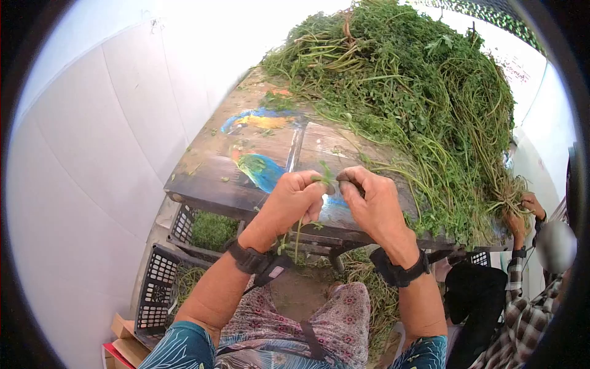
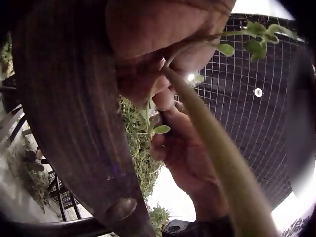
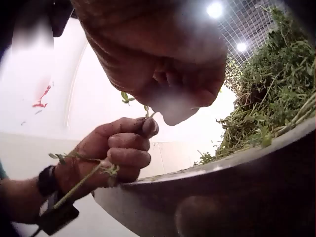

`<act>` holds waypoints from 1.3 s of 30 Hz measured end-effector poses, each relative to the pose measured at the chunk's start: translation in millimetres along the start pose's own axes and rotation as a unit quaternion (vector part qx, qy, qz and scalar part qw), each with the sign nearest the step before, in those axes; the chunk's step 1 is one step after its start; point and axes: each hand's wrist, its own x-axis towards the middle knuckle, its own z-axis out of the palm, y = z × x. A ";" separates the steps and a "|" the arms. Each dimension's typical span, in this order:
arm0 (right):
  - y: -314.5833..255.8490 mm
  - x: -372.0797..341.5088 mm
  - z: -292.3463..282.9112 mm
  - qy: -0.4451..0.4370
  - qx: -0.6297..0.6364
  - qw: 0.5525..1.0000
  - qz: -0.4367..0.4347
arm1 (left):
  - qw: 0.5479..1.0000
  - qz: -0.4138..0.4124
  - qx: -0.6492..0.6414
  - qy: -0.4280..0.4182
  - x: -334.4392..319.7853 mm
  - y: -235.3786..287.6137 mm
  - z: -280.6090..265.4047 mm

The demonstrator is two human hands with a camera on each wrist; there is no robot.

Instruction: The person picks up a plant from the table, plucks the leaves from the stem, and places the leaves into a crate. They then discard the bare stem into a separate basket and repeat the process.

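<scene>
Just above the front edge of the painted table (image 1: 206,160), my left hand (image 1: 298,195) pinches a leafy green plant stem (image 1: 297,241) between thumb and curled fingers. The stem's lower part (image 3: 78,188) hangs below that hand, with small leaves along it. Close to its right, my right hand (image 1: 376,200) has thumb and forefinger together, pinching the sprig's upper end near the left fingertips. Seen from the left wrist, the thick stem (image 2: 212,136) runs close past the camera, and the right hand (image 2: 180,143) lies behind the left fingers.
A large heap of green plants (image 1: 405,86) covers the table's right and back. Below stand black crates (image 1: 155,292) with greens. At the right, another person's hand (image 1: 515,224) holds a rooted bunch (image 1: 510,194). Cut stems (image 1: 381,301) lie on the floor.
</scene>
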 end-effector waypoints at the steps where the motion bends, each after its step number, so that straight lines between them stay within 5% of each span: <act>1: 0.3 0.4 0.5 0.004 -0.033 0.999 -0.011 | 1.000 -0.001 0.014 0.000 -0.2 0.4 0.2; 4: -0.9 -1.0 3.9 0.016 -0.112 0.993 -0.022 | 1.000 0.001 0.020 -0.017 -0.9 2.4 0.7; 7: 10.7 3.1 11.8 0.053 0.048 0.995 0.063 | 1.000 -0.006 0.028 -0.010 -0.7 5.2 2.2; 10: 13.9 13.2 -3.3 0.078 0.388 0.884 0.248 | 1.000 -0.010 0.028 0.007 -1.7 5.6 2.4; 13: 4.1 11.1 -8.7 0.046 0.422 0.871 0.247 | 0.999 -0.001 0.046 0.015 -1.0 3.7 7.3; 16: 4.6 9.8 -20.3 -0.124 0.505 0.810 0.271 | 0.990 0.030 0.135 0.017 4.4 -8.0 7.7; 18: 14.0 11.3 -13.4 -0.129 0.317 0.925 0.166 | 0.981 0.038 0.191 0.016 4.3 -10.4 8.2; 20: 15.0 11.3 -9.7 -0.125 0.170 0.971 0.114 | 0.974 0.034 0.224 0.018 1.8 -5.6 9.7; 25: 3.3 7.9 -10.8 -0.142 0.081 0.981 0.108 | 0.971 0.062 0.231 0.024 4.1 -13.1 8.8; 34: -0.6 0.7 -16.1 -0.120 -0.096 0.987 -0.041 | 0.966 0.088 0.242 0.017 2.2 -12.9 9.6; 39: 12.8 -3.7 -1.7 -0.079 0.075 0.990 0.088 | 0.964 0.088 0.250 0.012 2.4 -10.3 9.6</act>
